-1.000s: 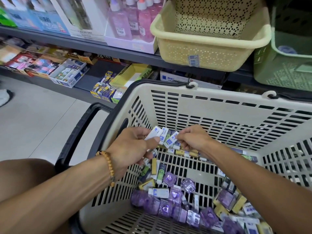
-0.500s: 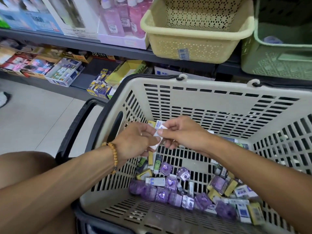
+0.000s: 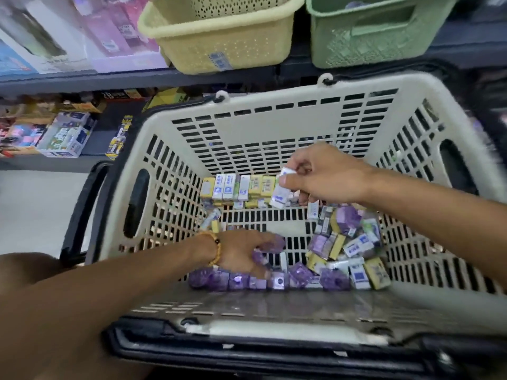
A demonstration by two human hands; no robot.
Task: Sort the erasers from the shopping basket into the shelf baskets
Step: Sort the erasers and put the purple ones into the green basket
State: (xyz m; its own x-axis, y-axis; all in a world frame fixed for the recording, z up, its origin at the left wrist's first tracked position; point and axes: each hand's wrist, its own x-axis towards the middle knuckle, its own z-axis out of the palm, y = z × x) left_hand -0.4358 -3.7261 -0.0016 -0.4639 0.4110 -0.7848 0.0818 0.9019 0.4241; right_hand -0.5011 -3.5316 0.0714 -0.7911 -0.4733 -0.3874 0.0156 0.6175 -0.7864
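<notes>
Erasers (image 3: 279, 192) in right hand (image 3: 321, 178), left hand (image 3: 241, 253) reaching

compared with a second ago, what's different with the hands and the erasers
The hands have parted. The left hand dropped to the near end of the shopping basket and now closes over purple erasers. The right hand moved right and keeps its grip on the white erasers, which it took over. The view also tilted down. The row of erasers along the far wall and the shelf baskets seem unmoved.
</notes>
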